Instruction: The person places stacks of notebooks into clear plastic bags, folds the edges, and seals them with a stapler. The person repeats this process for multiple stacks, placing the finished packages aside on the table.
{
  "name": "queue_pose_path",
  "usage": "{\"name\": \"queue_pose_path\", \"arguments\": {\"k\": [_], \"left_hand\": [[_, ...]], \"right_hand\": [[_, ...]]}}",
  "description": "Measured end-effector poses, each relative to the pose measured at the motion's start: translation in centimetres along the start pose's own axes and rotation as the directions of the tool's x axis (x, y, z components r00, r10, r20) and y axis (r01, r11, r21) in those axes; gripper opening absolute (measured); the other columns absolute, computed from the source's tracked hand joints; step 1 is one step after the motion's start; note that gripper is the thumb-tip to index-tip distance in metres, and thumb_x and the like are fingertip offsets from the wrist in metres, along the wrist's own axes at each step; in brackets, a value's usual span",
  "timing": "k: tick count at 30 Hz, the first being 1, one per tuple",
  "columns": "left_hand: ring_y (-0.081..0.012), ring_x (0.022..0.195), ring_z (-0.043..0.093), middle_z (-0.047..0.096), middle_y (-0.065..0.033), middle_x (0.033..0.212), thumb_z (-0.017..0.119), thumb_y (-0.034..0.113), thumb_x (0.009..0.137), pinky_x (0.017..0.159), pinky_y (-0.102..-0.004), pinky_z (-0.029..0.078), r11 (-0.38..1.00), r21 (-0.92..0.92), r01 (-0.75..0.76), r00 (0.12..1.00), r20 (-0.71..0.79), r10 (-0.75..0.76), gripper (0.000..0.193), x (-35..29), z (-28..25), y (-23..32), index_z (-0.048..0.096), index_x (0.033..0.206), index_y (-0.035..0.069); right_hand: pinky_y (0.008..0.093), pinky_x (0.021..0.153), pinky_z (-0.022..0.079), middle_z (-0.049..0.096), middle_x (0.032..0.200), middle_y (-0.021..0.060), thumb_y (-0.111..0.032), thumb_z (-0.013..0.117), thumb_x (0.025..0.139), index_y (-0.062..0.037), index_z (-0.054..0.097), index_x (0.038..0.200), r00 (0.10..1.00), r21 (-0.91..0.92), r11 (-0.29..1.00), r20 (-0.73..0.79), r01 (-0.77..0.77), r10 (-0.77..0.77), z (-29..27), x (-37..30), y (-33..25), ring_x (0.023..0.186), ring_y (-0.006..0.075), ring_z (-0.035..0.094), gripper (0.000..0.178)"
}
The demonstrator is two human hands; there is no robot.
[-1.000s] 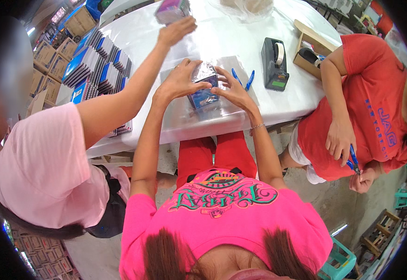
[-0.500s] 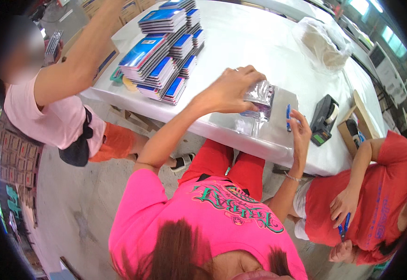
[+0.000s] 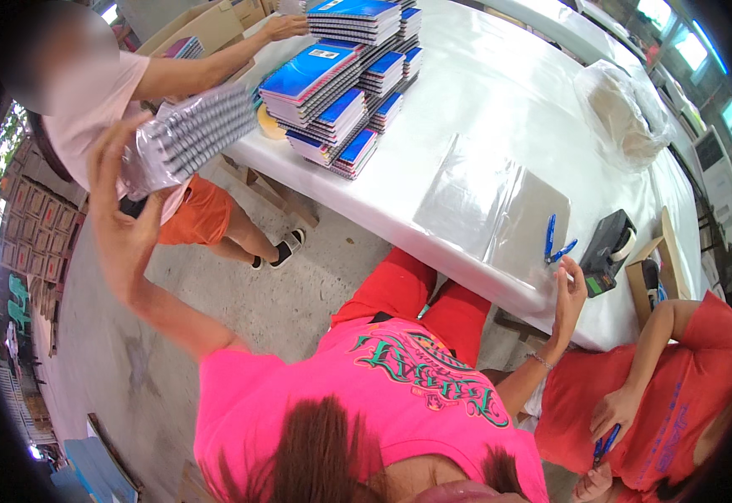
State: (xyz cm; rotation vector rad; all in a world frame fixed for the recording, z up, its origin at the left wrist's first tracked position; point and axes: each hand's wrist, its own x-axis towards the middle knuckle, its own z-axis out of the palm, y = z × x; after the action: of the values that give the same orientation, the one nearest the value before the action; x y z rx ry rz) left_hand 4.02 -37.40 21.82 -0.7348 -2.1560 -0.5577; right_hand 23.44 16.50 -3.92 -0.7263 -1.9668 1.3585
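Observation:
My left hand (image 3: 123,197) is raised over the floor at the left, its fingers closed on a pack of spiral notebooks (image 3: 202,130) in clear plastic wrap. The row of wire bindings faces up. My right hand (image 3: 569,298) is at the table's near edge, fingers apart and a little bent, holding nothing. Just beyond its fingertips lie blue-handled thread snips (image 3: 552,243), their two arms spread in a V. A clear plastic sheet (image 3: 475,197) lies flat on the white-covered table (image 3: 500,92), beside a greyish sheet (image 3: 534,218).
Blue-covered spiral notebooks (image 3: 311,71) stand in stacks at the table's left. A black tape dispenser (image 3: 605,251), an open carton (image 3: 655,268) and a plastic bag (image 3: 622,113) are at the right. One co-worker (image 3: 106,75) reaches toward the stacks; another (image 3: 651,402) holds blue snips.
My left hand has lifted the wrapped notebook pack off the table and swung it far left. My right hand has drawn back from the snips. The left co-worker's arm has lowered toward the stacks.

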Motion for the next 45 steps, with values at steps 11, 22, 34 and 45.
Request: {"name": "queue_pose_path", "arguments": {"k": [11,22,34,45], "left_hand": [[-0.0325,0.129,0.043,0.049,-0.0149,0.130,0.060,-0.006,0.066,0.109,-0.0411,0.033,0.962,-0.209,0.174,0.984,0.059,-0.165,0.061,-9.9,17.3,-12.5,0.058,0.125,0.011],[-0.0347,0.128,0.041,0.046,-0.0138,0.128,0.058,-0.014,0.065,0.108,-0.0443,0.034,0.987,-0.150,0.056,0.998,0.028,-0.052,0.063,-9.7,25.9,-15.6,0.057,0.124,0.011],[-0.0389,0.137,0.032,0.042,-0.0146,0.138,0.057,-0.014,0.069,0.110,-0.0540,0.028,0.982,0.091,0.165,0.971,0.159,-0.178,0.077,-5.8,30.9,-21.9,0.042,0.138,0.016],[-0.0250,0.114,0.050,0.047,-0.0174,0.132,0.042,0.079,0.083,0.095,-0.0372,0.039,0.274,-0.485,0.831,0.543,0.815,-0.205,0.103,15.6,27.0,-14.4,0.025,0.151,0.004]], "right_hand": [[0.0285,0.076,0.044,0.065,0.106,0.0036,-0.017,0.063,0.092,-0.0019,0.065,0.115,0.993,-0.248,0.969,0.114,0.025,0.004,1.5,0.6,-0.4,0.081,0.0123,0.053,0.028],[0.0289,0.079,0.045,0.063,0.101,0.0059,-0.013,0.062,0.090,-0.0039,0.065,0.114,0.993,-0.321,0.947,0.112,-0.008,0.046,1.0,-0.2,0.6,0.090,0.0158,0.057,0.025],[0.0316,0.082,0.048,0.064,0.103,0.0116,-0.007,0.065,0.087,-0.0026,0.066,0.112,0.783,-0.113,0.890,0.533,0.442,-0.321,17.0,2.9,-13.1,0.086,0.0207,0.061,0.026],[0.0458,0.103,0.044,0.038,0.137,0.0325,-0.060,0.060,0.087,-0.0085,0.012,0.153,0.768,0.482,0.816,0.636,-0.319,-0.076,33.0,17.3,-25.5,0.125,0.0428,0.047,0.097]]}}
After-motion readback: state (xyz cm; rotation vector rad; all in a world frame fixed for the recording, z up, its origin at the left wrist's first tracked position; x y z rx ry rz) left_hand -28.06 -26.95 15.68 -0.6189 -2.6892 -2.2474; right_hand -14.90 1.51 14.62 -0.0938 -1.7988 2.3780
